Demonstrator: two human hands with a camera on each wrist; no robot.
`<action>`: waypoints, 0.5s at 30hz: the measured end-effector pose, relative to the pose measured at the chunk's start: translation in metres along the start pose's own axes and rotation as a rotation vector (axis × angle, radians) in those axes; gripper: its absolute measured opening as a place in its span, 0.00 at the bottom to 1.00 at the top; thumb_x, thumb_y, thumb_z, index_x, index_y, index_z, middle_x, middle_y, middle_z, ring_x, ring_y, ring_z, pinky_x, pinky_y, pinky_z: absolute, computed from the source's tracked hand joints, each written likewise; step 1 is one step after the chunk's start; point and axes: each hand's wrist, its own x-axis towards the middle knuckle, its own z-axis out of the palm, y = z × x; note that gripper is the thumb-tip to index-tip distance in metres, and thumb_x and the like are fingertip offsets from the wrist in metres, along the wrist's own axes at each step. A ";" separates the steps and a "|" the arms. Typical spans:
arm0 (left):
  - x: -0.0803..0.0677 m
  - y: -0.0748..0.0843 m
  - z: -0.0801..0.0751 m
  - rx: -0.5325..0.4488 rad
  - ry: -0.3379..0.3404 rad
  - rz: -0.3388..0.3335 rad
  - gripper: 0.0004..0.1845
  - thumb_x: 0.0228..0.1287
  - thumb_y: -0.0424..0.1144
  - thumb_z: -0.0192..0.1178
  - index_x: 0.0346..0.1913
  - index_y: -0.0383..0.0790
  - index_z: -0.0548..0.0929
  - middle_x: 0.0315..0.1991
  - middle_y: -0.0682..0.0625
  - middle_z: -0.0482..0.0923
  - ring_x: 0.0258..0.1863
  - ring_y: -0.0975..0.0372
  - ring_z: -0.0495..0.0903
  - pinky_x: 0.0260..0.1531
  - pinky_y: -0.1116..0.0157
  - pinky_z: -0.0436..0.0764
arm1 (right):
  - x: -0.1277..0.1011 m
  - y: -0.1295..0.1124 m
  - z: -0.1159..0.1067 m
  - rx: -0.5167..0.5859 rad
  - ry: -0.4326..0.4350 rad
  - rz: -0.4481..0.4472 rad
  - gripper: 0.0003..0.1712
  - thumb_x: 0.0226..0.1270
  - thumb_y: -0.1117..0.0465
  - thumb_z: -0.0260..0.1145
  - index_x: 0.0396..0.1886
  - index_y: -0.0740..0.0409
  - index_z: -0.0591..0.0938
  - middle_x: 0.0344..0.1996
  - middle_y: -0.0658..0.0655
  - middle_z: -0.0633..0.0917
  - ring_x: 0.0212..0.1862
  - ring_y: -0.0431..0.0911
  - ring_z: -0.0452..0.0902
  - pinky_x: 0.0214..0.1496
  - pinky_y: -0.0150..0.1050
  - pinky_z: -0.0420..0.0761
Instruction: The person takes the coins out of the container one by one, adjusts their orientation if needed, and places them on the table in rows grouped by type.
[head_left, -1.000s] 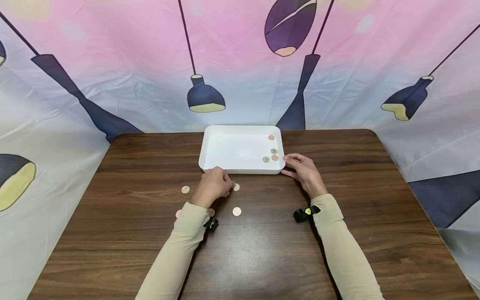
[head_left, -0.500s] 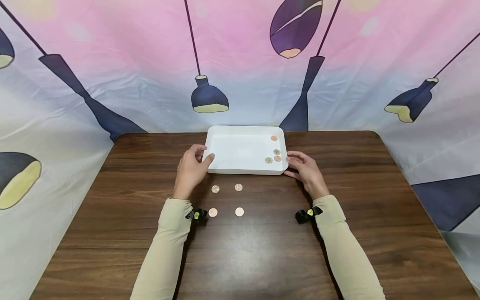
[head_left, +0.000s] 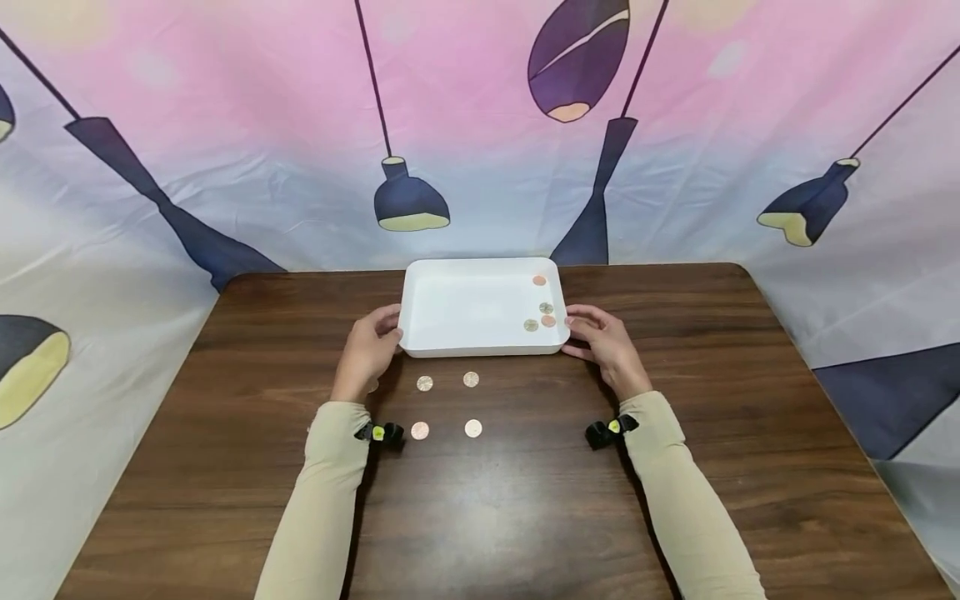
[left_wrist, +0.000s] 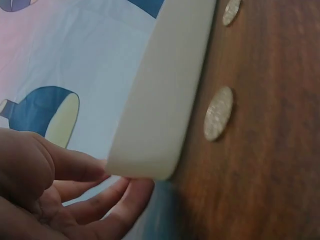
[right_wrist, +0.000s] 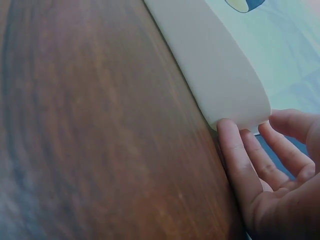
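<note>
Tray (head_left: 465, 310) lies long axis left-right; left hand (head_left: 367, 352) and right hand (head_left: 609, 346) seemingly clasp its ends.

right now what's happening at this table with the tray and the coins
A person in beige sleeves has both hands on a white tray that sits on a dark wooden table. The left hand holds its near left corner, the right hand its near right corner. Four coins lie inside the tray along its right side. Four more coins lie on the table just in front of it, in a rough square between the two hands, and neither hand touches them.
</note>
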 end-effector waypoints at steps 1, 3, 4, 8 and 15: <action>-0.001 -0.002 -0.001 -0.011 0.001 -0.013 0.26 0.82 0.29 0.49 0.79 0.35 0.68 0.67 0.33 0.75 0.63 0.45 0.78 0.60 0.52 0.83 | 0.000 0.000 0.001 -0.005 -0.003 0.002 0.22 0.81 0.61 0.64 0.69 0.60 0.78 0.58 0.58 0.83 0.49 0.43 0.84 0.49 0.39 0.89; -0.002 -0.006 -0.003 -0.053 -0.004 -0.038 0.26 0.82 0.29 0.50 0.79 0.37 0.69 0.67 0.33 0.75 0.63 0.44 0.79 0.61 0.53 0.83 | 0.000 0.000 0.003 -0.020 -0.002 0.004 0.22 0.81 0.61 0.64 0.69 0.61 0.78 0.58 0.58 0.83 0.49 0.44 0.84 0.48 0.39 0.89; -0.002 -0.007 -0.004 -0.066 -0.010 -0.038 0.26 0.82 0.29 0.51 0.79 0.37 0.69 0.67 0.33 0.75 0.64 0.44 0.79 0.61 0.53 0.83 | 0.000 0.000 0.003 -0.027 0.005 0.002 0.21 0.80 0.62 0.64 0.68 0.61 0.78 0.58 0.59 0.83 0.49 0.44 0.84 0.48 0.39 0.89; 0.001 -0.011 -0.003 -0.166 -0.038 -0.043 0.26 0.82 0.29 0.53 0.79 0.36 0.69 0.68 0.31 0.74 0.64 0.42 0.79 0.58 0.58 0.85 | -0.002 -0.003 0.001 -0.082 0.034 -0.003 0.21 0.81 0.61 0.64 0.68 0.62 0.78 0.58 0.60 0.83 0.47 0.43 0.83 0.43 0.36 0.89; 0.003 -0.015 0.000 -0.281 -0.039 -0.102 0.26 0.82 0.30 0.53 0.78 0.35 0.69 0.70 0.31 0.71 0.64 0.45 0.78 0.54 0.67 0.85 | -0.005 -0.014 -0.003 -0.235 0.053 -0.106 0.23 0.81 0.59 0.64 0.68 0.65 0.78 0.47 0.57 0.83 0.38 0.42 0.77 0.32 0.31 0.81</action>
